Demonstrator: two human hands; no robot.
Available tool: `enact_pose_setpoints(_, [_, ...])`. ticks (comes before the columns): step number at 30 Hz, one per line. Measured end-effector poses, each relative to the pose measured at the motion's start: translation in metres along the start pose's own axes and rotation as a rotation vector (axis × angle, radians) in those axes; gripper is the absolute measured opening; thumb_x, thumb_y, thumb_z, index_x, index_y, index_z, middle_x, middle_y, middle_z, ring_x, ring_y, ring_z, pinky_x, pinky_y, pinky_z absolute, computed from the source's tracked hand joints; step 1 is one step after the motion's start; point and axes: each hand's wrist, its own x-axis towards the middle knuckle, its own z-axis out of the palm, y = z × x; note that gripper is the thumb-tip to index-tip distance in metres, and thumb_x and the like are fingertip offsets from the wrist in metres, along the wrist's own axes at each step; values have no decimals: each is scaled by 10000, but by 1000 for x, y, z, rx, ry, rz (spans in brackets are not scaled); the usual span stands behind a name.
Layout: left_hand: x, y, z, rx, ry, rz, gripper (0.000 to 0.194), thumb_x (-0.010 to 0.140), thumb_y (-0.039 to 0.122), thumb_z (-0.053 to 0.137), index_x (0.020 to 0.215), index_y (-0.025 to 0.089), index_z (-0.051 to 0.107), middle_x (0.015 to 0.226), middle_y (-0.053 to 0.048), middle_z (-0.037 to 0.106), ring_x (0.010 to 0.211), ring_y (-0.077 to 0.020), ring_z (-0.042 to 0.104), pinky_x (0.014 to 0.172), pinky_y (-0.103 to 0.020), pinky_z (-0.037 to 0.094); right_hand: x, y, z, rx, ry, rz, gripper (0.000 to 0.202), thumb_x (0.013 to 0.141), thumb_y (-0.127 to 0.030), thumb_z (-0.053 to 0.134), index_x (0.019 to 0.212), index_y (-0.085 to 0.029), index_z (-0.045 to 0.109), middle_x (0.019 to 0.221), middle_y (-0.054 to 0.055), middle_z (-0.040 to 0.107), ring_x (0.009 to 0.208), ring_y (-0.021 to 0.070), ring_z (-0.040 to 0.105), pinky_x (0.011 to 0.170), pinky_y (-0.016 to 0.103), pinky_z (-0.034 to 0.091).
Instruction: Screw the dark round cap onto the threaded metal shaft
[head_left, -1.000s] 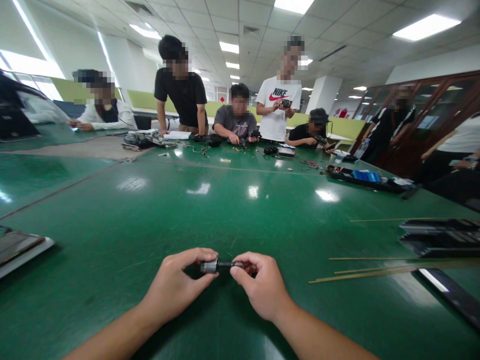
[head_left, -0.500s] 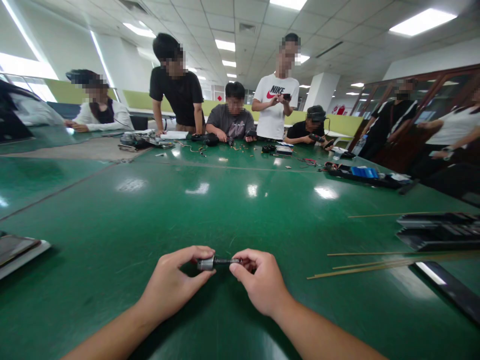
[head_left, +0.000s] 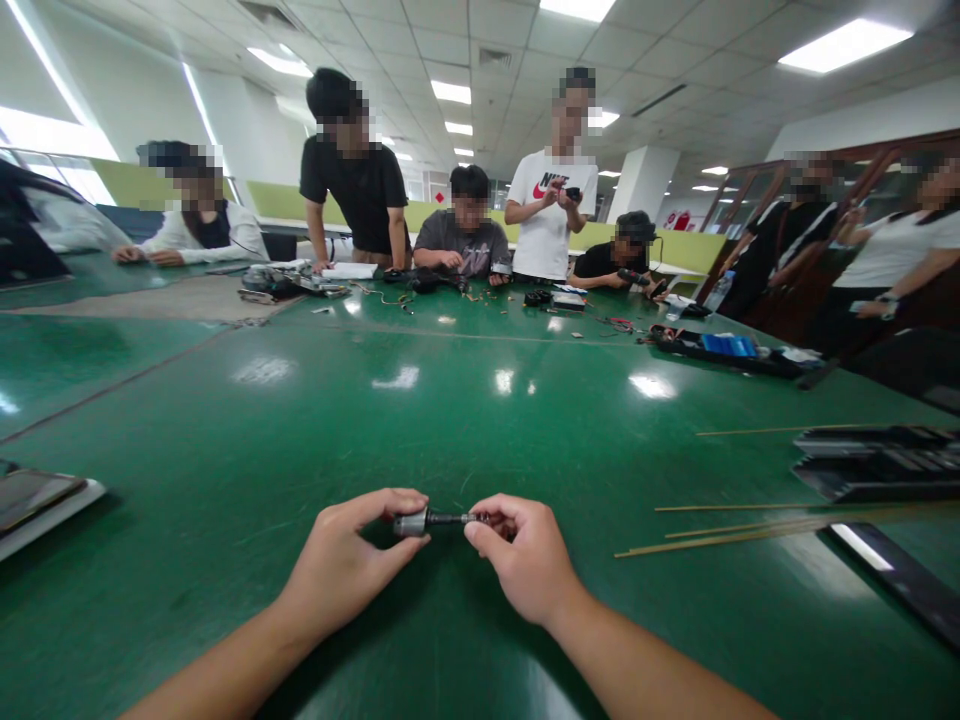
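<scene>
My left hand [head_left: 337, 565] pinches a small silver metal cylinder [head_left: 412, 524] between thumb and fingers. From the cylinder a thin dark shaft [head_left: 447, 518] runs to the right, lying level. The shaft's far end sits in the fingertips of my right hand [head_left: 529, 560], which partly hide it. Both hands are closed on this one piece, held low over the green table [head_left: 420, 430]. What exact kind of part it is, I cannot tell.
Several thin sticks [head_left: 720, 530] lie to the right, beside black casings [head_left: 870, 462] and a flat black object [head_left: 892, 575]. A white-edged flat item [head_left: 45, 510] is at the left. Opposite, several people work among tools, wires and a black tray [head_left: 724, 352].
My right hand has shifted slightly right along the shaft, while my left hand stays nearly still. Across the table, some people's hands have moved.
</scene>
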Motion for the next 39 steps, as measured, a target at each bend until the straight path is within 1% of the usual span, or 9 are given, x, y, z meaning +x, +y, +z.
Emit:
enact_pose_setpoints(9, [0,-2,0,4,10,20,193,802,271,777,980,251,708,1075,-8,754,996,-191,721,922,-318,571,2,3,-1,10,-4,13,129,837,-238,673,868,-148,759,695,16,660,624,142,574,577,239,419])
enact_pose_setpoints(21, [2,-5,-2,13,12,28,203,804,269,775,991,250,699,1096,-9,749,1024,-189,713,955,-320,551,4,5,-1,17,4,17,126,834,-234,677,877,-145,755,675,12,649,605,142,563,563,246,409])
enact_pose_setpoints(27, [3,-5,-4,6,14,-36,210,800,312,779,983,242,705,1095,-24,745,1032,-212,704,969,-353,536,3,6,-1,32,14,12,118,841,-246,685,863,-148,747,677,10,642,607,143,567,564,245,413])
enact_pose_setpoints(30, [6,-5,-7,12,19,-70,269,796,376,785,1020,254,703,1102,-21,734,1054,-225,686,982,-369,519,4,9,0,80,51,17,165,878,-310,674,892,-153,725,700,9,643,617,143,583,579,246,431])
enact_pose_setpoints(32, [10,-4,-9,25,31,-126,371,783,438,791,1097,265,696,1138,-27,721,1079,-246,670,1001,-397,506,5,11,0,121,68,17,249,930,-379,622,875,-150,703,703,14,642,610,142,590,586,250,442])
enact_pose_setpoints(34, [15,-3,-10,-29,32,-234,498,792,493,770,1230,284,657,1200,-32,704,1124,-263,650,1058,-438,473,5,13,1,149,67,15,358,976,-440,549,820,-146,680,681,18,631,591,139,585,583,254,444])
enact_pose_setpoints(36, [20,-2,-14,-192,3,-379,547,848,537,695,1324,280,609,1260,-43,685,1160,-268,636,1119,-474,429,5,13,1,166,54,13,439,1002,-479,493,768,-145,656,647,16,612,576,137,577,576,256,440])
enact_pose_setpoints(38, [21,-3,-23,-422,-27,-515,519,908,554,607,1323,243,615,1299,-66,666,1161,-264,640,1133,-478,431,4,13,1,180,40,8,465,1014,-494,467,757,-147,639,643,14,604,574,136,575,572,255,435])
enact_pose_setpoints(39, [18,-5,-30,-534,-29,-573,498,924,547,585,1300,222,630,1314,-79,658,1159,-260,645,1123,-460,453,3,12,1,186,36,0,460,1018,-493,461,769,-148,635,659,15,608,579,134,576,573,253,434])
